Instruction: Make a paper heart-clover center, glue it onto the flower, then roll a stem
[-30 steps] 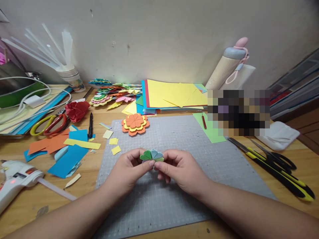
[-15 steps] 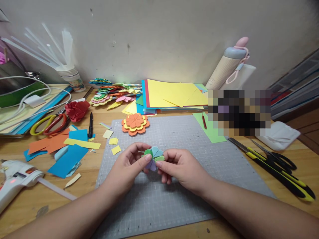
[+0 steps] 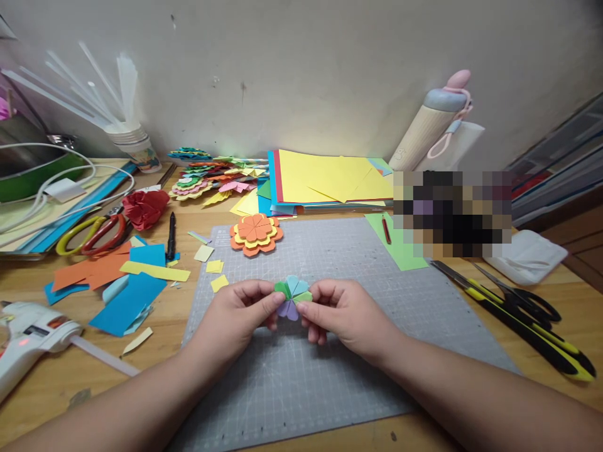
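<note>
A: Left hand (image 3: 242,307) and right hand (image 3: 342,311), both closed in a pinch on the paper flower (image 3: 293,295), thumbs on top, fingers tucked under.

B: Likely trouble?

A: Probably creased or separated petals, if squeezed hard or tugged unevenly. Possibly a slip onto the cutting mat (image 3: 330,389), if loosened on one side.

B: And placed where?

A: Between the two hands, over the mat, petals facing up. Left edge in the left pinch, right edge in the right. Well apart from the orange flower (image 3: 255,233) farther back.
</note>
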The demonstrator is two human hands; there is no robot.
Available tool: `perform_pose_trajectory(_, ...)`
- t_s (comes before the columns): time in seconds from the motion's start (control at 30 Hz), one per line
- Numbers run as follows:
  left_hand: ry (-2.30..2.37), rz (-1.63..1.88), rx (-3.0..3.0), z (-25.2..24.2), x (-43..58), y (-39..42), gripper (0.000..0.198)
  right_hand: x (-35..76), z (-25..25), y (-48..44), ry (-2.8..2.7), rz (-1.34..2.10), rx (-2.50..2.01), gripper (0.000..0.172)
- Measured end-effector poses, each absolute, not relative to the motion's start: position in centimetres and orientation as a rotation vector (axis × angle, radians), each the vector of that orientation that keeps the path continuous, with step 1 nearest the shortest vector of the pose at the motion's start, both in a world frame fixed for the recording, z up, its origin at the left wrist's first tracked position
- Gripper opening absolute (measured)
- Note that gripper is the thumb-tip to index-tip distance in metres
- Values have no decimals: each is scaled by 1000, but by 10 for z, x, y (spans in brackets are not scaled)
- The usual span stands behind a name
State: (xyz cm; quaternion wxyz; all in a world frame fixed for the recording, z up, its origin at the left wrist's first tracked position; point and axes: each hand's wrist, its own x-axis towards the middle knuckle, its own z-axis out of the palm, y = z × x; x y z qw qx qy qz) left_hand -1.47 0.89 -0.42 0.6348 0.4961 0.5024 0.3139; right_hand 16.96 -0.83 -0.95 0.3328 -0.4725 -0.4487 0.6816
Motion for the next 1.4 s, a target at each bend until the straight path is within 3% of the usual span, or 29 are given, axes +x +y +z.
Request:
perform_pose_trajectory(0.37, 1210, 694, 1159, -5, -14, 8, 27, 170, -10, -8, -1196, 1781, -1265, 25)
perform_pose_trajectory(0.7, 1141, 733, 1117, 2, -9, 7, 16, 170, -10, -10, -1201, 1781, -1253, 27)
perform_pose_trajectory(1.1, 1120, 786, 1109, -1, -9, 5, 18, 168, -11, -9, -1193, 1775, -1213, 18)
perform_pose_trajectory(1.4, 1079, 765, 1043, -4, -9, 2, 37, 166, -7, -11, -1183, 1767, -1238, 22)
